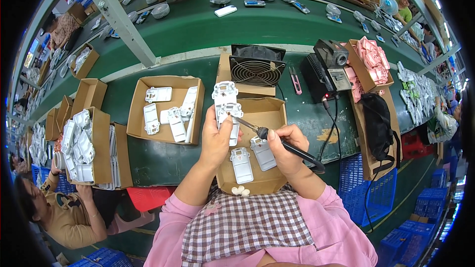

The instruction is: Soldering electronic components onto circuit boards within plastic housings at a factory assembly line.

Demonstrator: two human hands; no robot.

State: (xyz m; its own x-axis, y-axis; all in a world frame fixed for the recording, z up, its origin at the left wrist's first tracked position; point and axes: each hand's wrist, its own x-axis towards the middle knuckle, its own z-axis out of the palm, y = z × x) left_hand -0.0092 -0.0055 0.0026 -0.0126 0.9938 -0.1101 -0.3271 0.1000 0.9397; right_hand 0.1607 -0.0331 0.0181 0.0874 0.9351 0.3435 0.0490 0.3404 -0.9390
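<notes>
My left hand (216,141) grips white plastic casings (225,92), at least two overlapping, above the near cardboard box (269,106). In my right hand (289,151) is a soldering iron (310,159), held like a pen. Its metal tip points left and meets the held casing near my left thumb; whether it actually touches is too small to tell. Below my hands, a white casing (241,166) and another casing (263,154) lie inside the near box. A few small cream-coloured round pieces (240,191) sit at its front edge.
Left of my hands, a cardboard box (136,111) holds several white casings. Behind stand a black fan (255,70), pink-handled snips (295,81) and a black soldering station (319,76) with cables. Pink parts (370,59) fill a box at right. A co-worker (69,207) sits at left.
</notes>
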